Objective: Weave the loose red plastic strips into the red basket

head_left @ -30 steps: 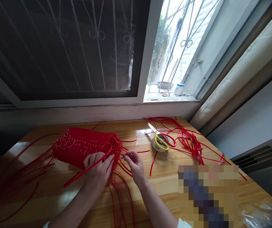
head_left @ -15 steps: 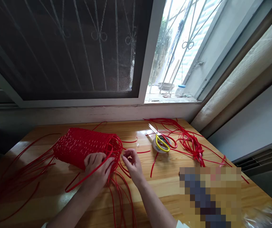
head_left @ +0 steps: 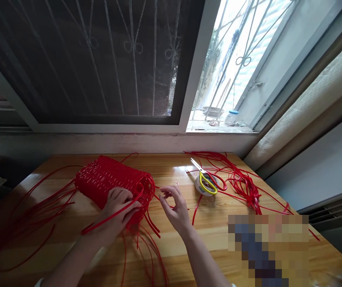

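Observation:
A woven red basket (head_left: 111, 179) of thin plastic strands lies on its side, its open end facing right. My left hand (head_left: 117, 211) is closed on the lower edge near that opening, and its fingertips are partly hidden. One long red strand (head_left: 108, 218) runs across the back of this hand to the rim. Just right of the opening, my right hand (head_left: 176, 209) has curved fingers with a gap between thumb and fingertips. Red strands pass close by it, and I see none clearly gripped. Loose strand ends (head_left: 151, 255) hang below the rim.
Scissors (head_left: 204, 177) with yellow and red handles rest on a roll of tape (head_left: 202, 188). A tangled bundle of red strands (head_left: 245, 185) lies to the right on the wooden table (head_left: 93, 259). More strands trail left. A barred window (head_left: 230, 71) stands behind.
My right hand has moved right, away from the basket's opening. The basket has tilted slightly, its right end lower. The view has shifted a little.

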### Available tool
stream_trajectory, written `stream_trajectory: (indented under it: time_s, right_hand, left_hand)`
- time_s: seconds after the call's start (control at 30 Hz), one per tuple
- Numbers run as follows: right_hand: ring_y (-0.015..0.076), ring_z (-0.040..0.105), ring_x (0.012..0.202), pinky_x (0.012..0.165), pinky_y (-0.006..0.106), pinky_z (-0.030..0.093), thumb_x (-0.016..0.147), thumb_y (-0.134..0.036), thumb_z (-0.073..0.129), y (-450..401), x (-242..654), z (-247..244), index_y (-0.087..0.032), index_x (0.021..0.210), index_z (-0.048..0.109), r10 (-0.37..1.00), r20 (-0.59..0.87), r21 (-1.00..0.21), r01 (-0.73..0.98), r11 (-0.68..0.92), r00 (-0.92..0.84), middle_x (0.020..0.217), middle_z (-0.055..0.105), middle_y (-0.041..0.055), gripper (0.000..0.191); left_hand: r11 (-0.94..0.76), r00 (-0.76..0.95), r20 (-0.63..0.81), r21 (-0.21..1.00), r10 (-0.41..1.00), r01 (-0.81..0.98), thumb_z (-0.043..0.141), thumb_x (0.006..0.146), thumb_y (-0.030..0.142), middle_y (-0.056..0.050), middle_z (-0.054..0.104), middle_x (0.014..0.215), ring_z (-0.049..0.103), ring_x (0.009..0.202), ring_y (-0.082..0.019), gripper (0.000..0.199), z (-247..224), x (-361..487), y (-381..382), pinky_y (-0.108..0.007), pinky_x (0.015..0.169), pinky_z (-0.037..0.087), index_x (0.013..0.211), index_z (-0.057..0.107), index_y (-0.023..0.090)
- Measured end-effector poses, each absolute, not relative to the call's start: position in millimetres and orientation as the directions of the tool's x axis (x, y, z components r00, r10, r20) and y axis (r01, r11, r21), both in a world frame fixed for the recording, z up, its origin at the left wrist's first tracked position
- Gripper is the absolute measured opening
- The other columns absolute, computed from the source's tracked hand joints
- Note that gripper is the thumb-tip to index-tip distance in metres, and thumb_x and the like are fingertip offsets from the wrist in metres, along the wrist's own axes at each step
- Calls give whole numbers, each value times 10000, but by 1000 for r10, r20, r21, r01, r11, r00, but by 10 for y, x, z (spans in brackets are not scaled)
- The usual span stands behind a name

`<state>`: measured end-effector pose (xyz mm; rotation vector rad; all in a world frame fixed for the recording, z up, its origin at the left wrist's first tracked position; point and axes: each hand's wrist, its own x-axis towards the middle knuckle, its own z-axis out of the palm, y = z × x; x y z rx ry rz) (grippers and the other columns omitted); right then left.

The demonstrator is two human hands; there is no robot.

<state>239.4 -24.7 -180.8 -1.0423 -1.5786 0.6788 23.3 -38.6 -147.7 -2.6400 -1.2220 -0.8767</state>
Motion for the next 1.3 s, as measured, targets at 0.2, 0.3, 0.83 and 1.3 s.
stream_trajectory:
  time_s: [0.2,0.3,0.83,1.3]
  right_hand:
    - [220,535,1023,920,380,410,835,-250,641,-214,2385,-1558,-261,1003,657,811,513,-722,370,585,-281,1031,653,47,169]
    - [209,542,983,876,358,431,870,-269,605,-203,2357,-1586,-260,968,663,830,447,-770,329,547,-334,992,685,32,114]
    - [214,517,916,818,346,450,796,-155,626,-415,2300,-1704,-235,981,602,874,344,-768,431,473,-344,939,589,46,203]
    - [80,469,390,413,180,328,784,-141,521,-348,2318,-1651,-224,1074,575,831,-92,-867,455,204,-548,482,521,-89,306]
  left_hand:
    - [-702,637,296,279,712,656,488,900,128,-11,594,886,527,901,-181,233,-1101,140,-293,-310,817,414,874,679,258]
    - [-715,691,199,288,695,637,539,871,119,7,601,836,540,891,-177,223,-906,137,-204,-287,811,422,835,695,275]
    - [-782,693,376,180,615,597,660,808,190,-23,596,927,527,947,-196,135,-966,291,-56,-385,937,372,906,707,271]
    - [-339,144,387,500,911,797,622,747,104,24,637,723,635,587,-159,311,-1770,364,-1137,-266,532,534,1026,541,215]
